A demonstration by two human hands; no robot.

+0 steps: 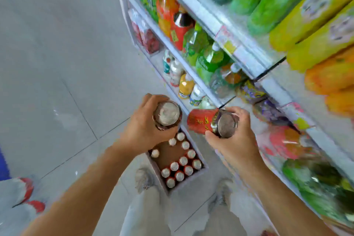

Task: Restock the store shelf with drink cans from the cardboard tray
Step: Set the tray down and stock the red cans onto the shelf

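Observation:
My left hand (pixel 141 130) grips a drink can (pixel 167 114) upright, its silver top facing me. My right hand (pixel 232 140) holds a second red can (pixel 203 120) tilted on its side, base pointing left. Both cans hover above the cardboard tray (pixel 204 168) on the floor between my feet. Several red cans with silver tops (pixel 180 168) stand in the tray, mostly at its near and right sides; its brown bottom shows in the middle. The store shelf (pixel 210 19) rises on the right, just beyond my right hand.
The shelf tiers hold green, orange, yellow and red bottles (pixel 203 48), blurred by motion. Small bottles (pixel 184 86) stand on the lowest tier near the floor. Grey tiled floor (pixel 57 63) spreads to the left. Red-and-white packages (pixel 24 191) lie at the lower left.

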